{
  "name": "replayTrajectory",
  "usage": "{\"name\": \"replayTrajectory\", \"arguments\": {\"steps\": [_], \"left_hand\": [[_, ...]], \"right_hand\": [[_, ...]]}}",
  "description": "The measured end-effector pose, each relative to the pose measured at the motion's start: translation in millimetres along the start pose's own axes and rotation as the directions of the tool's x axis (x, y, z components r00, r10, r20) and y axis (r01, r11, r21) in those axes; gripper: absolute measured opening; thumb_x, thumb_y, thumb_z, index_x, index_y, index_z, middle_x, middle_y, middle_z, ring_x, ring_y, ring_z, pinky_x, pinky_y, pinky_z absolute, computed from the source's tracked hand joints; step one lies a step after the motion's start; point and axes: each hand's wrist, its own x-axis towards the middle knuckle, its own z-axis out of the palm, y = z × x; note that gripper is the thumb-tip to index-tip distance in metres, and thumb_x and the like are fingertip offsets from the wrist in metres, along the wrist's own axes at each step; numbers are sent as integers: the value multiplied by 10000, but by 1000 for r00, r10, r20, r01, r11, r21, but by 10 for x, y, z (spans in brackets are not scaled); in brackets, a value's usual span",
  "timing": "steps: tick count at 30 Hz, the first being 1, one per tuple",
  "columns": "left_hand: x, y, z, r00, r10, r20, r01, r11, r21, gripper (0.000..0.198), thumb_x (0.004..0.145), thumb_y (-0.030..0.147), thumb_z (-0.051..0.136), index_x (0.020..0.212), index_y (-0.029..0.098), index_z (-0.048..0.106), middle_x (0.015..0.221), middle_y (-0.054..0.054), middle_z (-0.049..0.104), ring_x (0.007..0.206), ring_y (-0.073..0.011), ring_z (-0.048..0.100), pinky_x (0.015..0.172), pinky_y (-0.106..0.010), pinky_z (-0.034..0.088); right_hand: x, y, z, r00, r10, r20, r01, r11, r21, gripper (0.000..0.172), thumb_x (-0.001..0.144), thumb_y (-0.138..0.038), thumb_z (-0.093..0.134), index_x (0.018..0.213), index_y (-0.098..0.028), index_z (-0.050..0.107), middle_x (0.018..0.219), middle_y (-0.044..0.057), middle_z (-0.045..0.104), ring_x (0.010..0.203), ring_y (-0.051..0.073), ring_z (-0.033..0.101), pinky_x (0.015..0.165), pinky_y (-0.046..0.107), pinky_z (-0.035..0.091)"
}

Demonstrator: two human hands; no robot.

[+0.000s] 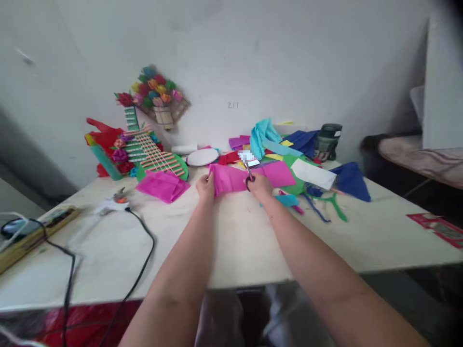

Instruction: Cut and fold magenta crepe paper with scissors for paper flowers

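A folded sheet of magenta crepe paper (231,177) lies on the pale table (231,241) in front of me. My left hand (206,187) pinches its left edge with closed fingers. My right hand (259,185) grips a pair of scissors (249,174) whose blades point up into the paper's middle. More magenta paper (278,173) extends to the right of the scissors.
Another magenta wad (162,186) lies left. A glue gun (114,204) with black cord (142,260) sits further left. Paper flower crafts (144,149), a white plate (202,157), blue, teal and green scraps (318,193) and a dark jar (327,140) crowd the back.
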Motion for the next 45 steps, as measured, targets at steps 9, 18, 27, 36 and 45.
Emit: {"name": "replayTrajectory", "arguments": {"steps": [9, 18, 27, 36, 45], "left_hand": [[10, -10, 5, 998, 23, -52, -21, 999, 33, 301, 744, 443, 594, 633, 164, 611, 481, 30, 464, 508, -113, 438, 508, -228, 313], [9, -33, 9, 999, 32, -33, -32, 999, -13, 349, 725, 495, 608, 631, 160, 610, 495, 16, 484, 523, -120, 460, 507, -228, 324], [7, -7, -58, 997, 55, -56, -48, 992, 118, 214, 760, 361, 573, 720, 167, 656, 525, 15, 523, 543, -127, 478, 546, -233, 339], [-22, 53, -92, 994, 77, -75, -57, 967, 247, 229, 763, 362, 567, 695, 167, 664, 530, 4, 529, 583, -141, 495, 567, -243, 337], [29, -20, -48, 998, 2, -57, -2, 1000, 2, 272, 720, 414, 610, 676, 147, 630, 504, 23, 495, 521, -108, 446, 513, -217, 330]], "right_hand": [[44, 30, 30, 1000, 5, 11, -5, 1000, -19, 387, 817, -463, 502, 1121, -251, 613, 1022, 78, 682, 952, 267, 622, 743, 342, 463], [41, 18, 29, 1000, 13, 5, -12, 1000, -22, 390, 823, -456, 492, 1128, -246, 613, 1015, 88, 681, 950, 275, 623, 748, 349, 466], [64, 58, 69, 1000, 9, -2, -9, 1000, -21, 366, 821, -438, 485, 1109, -258, 621, 1001, 76, 688, 940, 262, 629, 736, 336, 464], [65, 54, 78, 1000, 20, -8, -20, 999, -32, 359, 817, -428, 484, 1106, -263, 619, 983, 75, 691, 928, 263, 634, 721, 335, 466], [23, 2, 1, 1000, 13, -18, -13, 1000, -12, 337, 823, -400, 472, 1080, -241, 624, 984, 88, 689, 936, 273, 632, 730, 343, 467]]}}
